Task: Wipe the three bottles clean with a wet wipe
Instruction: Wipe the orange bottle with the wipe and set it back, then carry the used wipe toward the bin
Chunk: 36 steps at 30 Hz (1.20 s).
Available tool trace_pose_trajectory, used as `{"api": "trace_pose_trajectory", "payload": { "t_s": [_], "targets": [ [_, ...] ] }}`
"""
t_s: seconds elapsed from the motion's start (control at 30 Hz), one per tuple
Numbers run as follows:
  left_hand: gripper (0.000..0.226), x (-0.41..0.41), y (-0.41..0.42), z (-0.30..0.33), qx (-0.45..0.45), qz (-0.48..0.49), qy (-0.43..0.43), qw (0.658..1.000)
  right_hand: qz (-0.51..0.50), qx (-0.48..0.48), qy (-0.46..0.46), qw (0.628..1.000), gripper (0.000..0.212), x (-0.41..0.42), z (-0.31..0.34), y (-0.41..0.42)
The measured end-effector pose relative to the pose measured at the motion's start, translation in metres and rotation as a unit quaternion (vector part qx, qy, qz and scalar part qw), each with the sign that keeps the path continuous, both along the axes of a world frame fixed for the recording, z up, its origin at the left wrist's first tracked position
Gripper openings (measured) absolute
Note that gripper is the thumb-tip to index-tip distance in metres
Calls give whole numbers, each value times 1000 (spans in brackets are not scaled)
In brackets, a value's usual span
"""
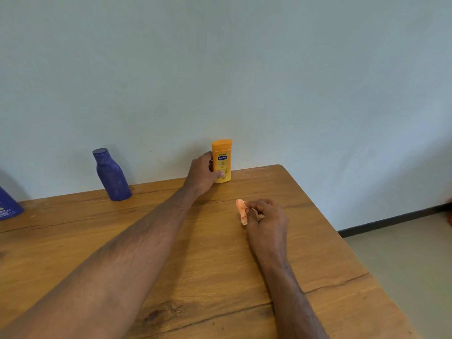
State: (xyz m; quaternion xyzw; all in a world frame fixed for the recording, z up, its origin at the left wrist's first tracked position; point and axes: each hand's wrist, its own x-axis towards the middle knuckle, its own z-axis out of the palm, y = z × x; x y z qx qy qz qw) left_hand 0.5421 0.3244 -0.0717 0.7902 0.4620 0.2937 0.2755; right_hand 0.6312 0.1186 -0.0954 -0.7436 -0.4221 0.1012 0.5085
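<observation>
A third bottle (8, 204) is cut off at far left; left hand (201, 172) grips the orange bottle (222, 160), right hand (265, 216) pinches a crumpled wipe (241, 209) above the wooden table (220, 265) by a pale wall (244, 69).

The left edge cuts off a third blue bottle (8, 204); its label is unreadable.

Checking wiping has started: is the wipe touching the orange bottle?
No, the wipe is pinched in the right hand, apart from the orange bottle.
</observation>
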Motion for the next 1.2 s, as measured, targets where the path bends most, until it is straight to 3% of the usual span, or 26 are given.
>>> {"api": "trace_pose_trajectory", "payload": {
  "t_s": [0.7,0.9,1.07,1.2],
  "targets": [
    [56,0,0,-1,-10,19,46,999,5,-22,-4,1000,22,2,0,1],
    [55,-18,-8,-6,-26,52,20,998,0,-14,-8,1000,22,2,-2,0],
    [39,-46,-44,-8,17,72,-13,997,10,2,12,1000,23,-2,-1,-2],
    [20,-72,-85,5,25,45,9,999,42,31,36,998,23,-12,5,-6]
  ]
}}
